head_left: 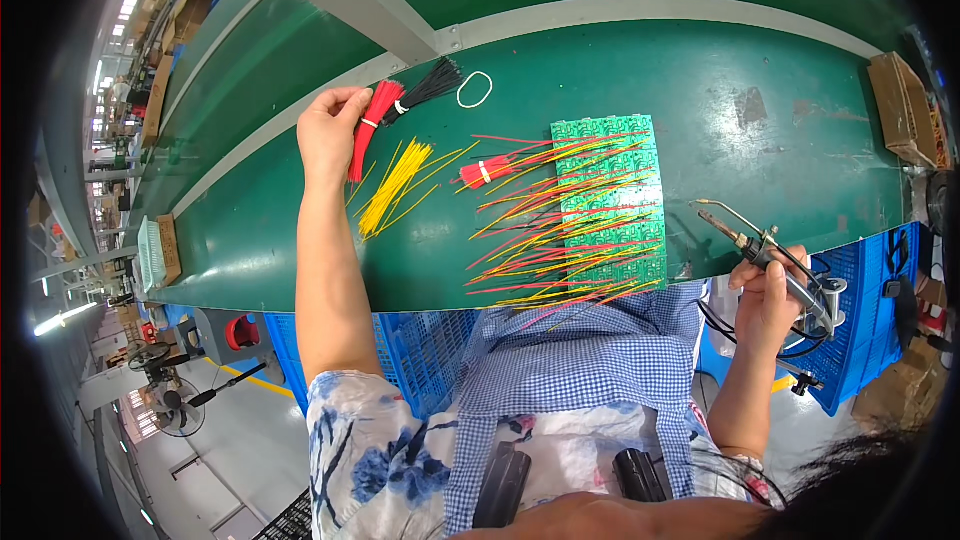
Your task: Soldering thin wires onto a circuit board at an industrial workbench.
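My left hand (328,130) reaches far across the green table and grips a tied bundle of red wires (370,128). A bundle of black wires (428,88) lies just beyond it, and a loose fan of yellow wires (397,185) lies just below. My right hand (768,295) holds a soldering iron (775,265) off the table's near right edge, tip pointing up and left. Between the hands lies a green circuit board panel (612,195) with many red and yellow wires sticking out to its left. A small red wire bundle (482,173) lies beside it.
A white rubber band (475,89) lies near the black wires. Blue plastic crates (860,315) stand at the right and under the table edge (400,340). A cardboard box (900,110) sits at the far right. A blue checked apron (580,360) covers my lap.
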Motion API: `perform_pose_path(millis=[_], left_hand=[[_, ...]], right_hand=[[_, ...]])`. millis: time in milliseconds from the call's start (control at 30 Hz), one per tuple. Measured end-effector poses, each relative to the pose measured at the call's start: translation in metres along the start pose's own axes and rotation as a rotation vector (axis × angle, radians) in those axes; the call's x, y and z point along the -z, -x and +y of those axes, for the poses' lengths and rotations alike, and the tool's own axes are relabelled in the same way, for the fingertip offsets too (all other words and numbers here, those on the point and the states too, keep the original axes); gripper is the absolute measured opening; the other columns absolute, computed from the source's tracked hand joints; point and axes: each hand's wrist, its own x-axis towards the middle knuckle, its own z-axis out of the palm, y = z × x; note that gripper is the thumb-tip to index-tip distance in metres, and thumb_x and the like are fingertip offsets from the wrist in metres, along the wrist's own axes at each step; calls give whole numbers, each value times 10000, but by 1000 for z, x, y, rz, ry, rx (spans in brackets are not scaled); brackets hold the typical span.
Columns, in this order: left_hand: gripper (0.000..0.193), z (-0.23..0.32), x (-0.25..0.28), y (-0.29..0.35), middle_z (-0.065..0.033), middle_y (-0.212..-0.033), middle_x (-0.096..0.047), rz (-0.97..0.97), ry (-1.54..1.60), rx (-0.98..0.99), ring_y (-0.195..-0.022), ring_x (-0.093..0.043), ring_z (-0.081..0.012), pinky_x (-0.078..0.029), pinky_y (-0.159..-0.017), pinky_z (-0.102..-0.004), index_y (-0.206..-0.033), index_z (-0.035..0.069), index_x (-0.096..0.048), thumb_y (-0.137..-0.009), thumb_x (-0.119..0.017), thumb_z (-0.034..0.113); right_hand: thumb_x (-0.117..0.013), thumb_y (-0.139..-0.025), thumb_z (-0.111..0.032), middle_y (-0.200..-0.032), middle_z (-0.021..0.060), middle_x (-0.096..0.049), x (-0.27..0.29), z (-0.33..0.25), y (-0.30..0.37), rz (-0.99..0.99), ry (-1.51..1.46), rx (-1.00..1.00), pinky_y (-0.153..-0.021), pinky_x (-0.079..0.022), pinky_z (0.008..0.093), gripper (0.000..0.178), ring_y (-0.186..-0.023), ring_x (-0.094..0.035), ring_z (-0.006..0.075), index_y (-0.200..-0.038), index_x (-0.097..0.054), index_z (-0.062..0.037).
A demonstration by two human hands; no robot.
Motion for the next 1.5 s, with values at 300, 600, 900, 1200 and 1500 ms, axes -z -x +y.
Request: perform_pose_path(millis=[300, 600, 900, 1200, 1500], left_hand=[[169, 2, 6, 2, -61, -879, -671, -85, -132, -62, -747, -605, -105, -492, -689, -245, -980, -3, -673, -831, -679, 75], [79, 11, -6, -9, -124, -961, -660, -255, -658, -830, -900, -616, -329, -494, -765, -399, -880, 47, -560, -809, -596, 39], [126, 38, -15, 0, -47, -834, -654, 206, -103, -521, -777, -620, -98, -491, -671, -226, -1010, 24, -622, -940, -546, 94], [147, 65, -13, 22, -54, -923, -655, 160, 113, -472, -833, -610, -109, -490, -755, -240, -1019, -12, -611, -928, -575, 97], [221, 35, -16, 8, -111, -940, -629, -27, -646, -607, -885, -596, -276, -485, -782, -363, -977, 95, -698, -779, -710, 193]], right_hand=[[-570, -902, -123, -716, 125, -569, 3, 0, 1, -6, 17, -17, -560, -496, 301, 163, -562, -574, 193, -914, -436, -30], [-568, -888, -81, -751, 111, -568, 5, -2, 5, 45, -16, -39, -556, -492, 295, 145, -583, -581, 192, -920, -434, -36], [-558, -876, -34, -784, 137, -586, 12, -1, 4, 23, -92, -15, -578, -502, 323, 107, -611, -601, 211, -933, -468, -19], [-587, -871, -90, -751, 127, -573, 20, 3, 13, 61, -96, -52, -552, -511, 324, 152, -584, -597, 210, -941, -474, -17], [-570, -899, -115, -704, 129, -599, 28, 1, 8, 34, -61, -32, -562, -489, 292, 144, -557, -581, 193, -930, -447, -47]])
